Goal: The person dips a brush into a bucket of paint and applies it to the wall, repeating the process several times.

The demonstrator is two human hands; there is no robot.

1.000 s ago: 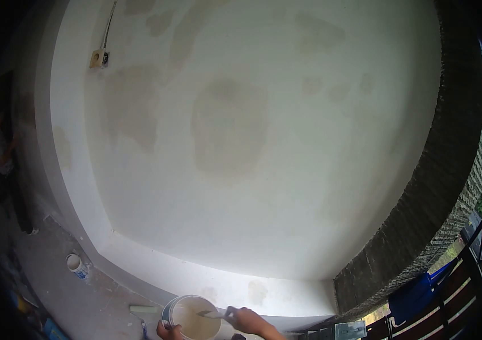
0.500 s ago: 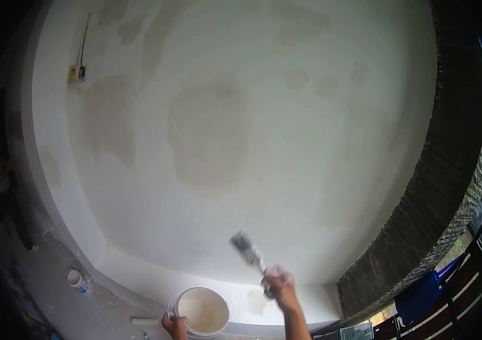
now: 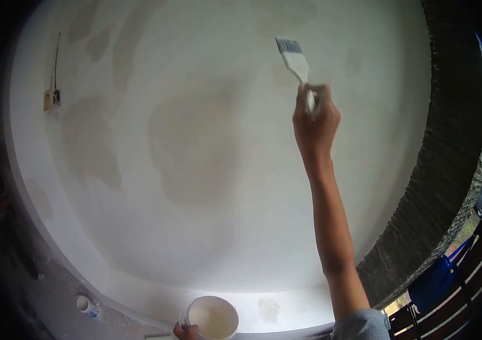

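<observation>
Head view: white paintbrush [image 3: 296,63] with streaky grey bristles [image 3: 289,45].

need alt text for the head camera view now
A person's right hand holds a paintbrush raised before a patchy white wall, while the left hand holds a bucket of pale liquid at the bottom edge. A smaller container sits on the floor, lower left.

High on my left I see a beige socket [image 3: 48,100], a thin dark line [image 3: 56,59] running up from it. Below, a small white tub [image 3: 84,304] stands on the grey floor [image 3: 59,275]. To my right, blue cloth [image 3: 434,283] hangs over dark slats [image 3: 450,306], near a rough dark edge [image 3: 408,226].
</observation>
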